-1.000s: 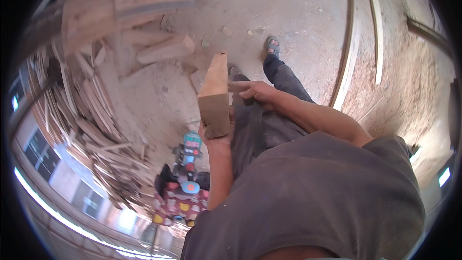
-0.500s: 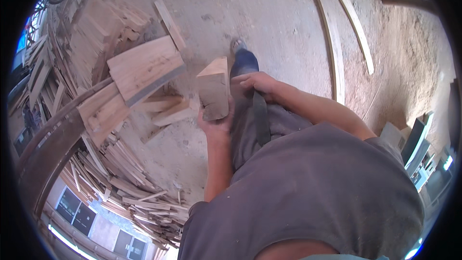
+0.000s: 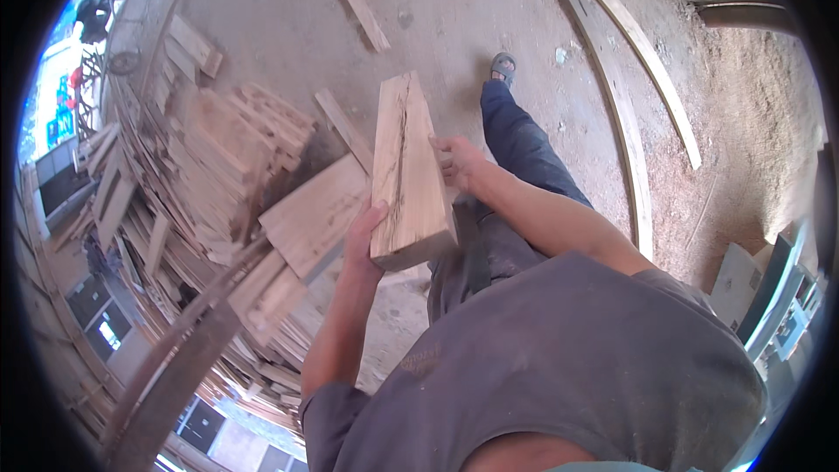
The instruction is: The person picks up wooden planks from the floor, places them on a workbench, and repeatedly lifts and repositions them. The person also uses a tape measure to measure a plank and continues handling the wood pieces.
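A thick wooden block [image 3: 419,183] is held up in front of my body, its pale face marked by a long dark crack. My left hand [image 3: 363,234] grips the block's near left edge, thumb on the upper face and the other fingers hidden beneath. At the right side my right hand [image 3: 461,162] holds the edge, its thumb against the block and its fingertips partly hidden. Just left of the block, a wide wooden board [image 3: 313,210] lies across a dark metal beam [image 3: 188,367].
Stacked timber [image 3: 232,135] and loose offcuts fill the left side. A short plank [image 3: 361,10] lies on the floor ahead. To the right run a long board [image 3: 616,105] and a thinner strip [image 3: 647,61], with sawdust [image 3: 760,114] beyond. Flat panels [image 3: 752,288] lean at the far right.
The block has turned from end-on to show its long cracked face. My right hand has come from near my leg to the block's side. One foot has stepped forward.
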`<action>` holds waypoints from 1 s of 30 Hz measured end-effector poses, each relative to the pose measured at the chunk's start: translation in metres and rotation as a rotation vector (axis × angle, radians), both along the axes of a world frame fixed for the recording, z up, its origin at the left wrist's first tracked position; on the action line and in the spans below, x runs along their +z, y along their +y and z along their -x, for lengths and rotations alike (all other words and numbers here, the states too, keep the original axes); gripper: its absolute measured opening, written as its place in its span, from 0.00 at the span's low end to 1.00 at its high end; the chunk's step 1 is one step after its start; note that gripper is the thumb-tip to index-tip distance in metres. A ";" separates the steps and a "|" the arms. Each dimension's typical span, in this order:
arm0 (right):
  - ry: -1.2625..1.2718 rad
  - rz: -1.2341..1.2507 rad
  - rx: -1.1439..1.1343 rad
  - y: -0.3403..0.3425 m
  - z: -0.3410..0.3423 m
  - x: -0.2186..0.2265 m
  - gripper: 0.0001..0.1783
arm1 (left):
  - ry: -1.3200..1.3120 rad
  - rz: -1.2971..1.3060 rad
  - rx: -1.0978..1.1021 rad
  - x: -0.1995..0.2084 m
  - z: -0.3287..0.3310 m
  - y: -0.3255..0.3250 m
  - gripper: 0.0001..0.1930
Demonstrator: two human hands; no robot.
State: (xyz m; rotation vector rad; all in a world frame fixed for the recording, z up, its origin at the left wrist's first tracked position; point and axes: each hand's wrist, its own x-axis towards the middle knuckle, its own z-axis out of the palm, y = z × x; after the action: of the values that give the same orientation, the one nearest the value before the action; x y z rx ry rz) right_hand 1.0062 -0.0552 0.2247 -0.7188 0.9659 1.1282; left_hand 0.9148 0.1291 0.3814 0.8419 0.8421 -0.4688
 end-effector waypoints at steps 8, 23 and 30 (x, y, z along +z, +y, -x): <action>-0.056 -0.211 -0.477 0.000 -0.226 0.024 0.35 | -0.113 -0.302 -0.293 0.107 -0.193 -0.025 0.39; -0.290 -0.419 -0.987 -0.070 -0.439 0.154 0.35 | -0.643 -1.827 -1.436 0.220 -0.316 -0.052 0.33; -0.616 -0.659 -0.987 -0.103 -0.518 0.091 0.33 | -0.796 -2.063 -1.120 0.179 -0.373 -0.044 0.37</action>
State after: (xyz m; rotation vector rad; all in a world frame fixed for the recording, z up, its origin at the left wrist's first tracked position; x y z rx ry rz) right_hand 1.5239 -0.1577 0.3161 0.0192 0.2751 0.2493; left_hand 1.2880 0.0847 0.5602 3.1661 -0.3557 0.0465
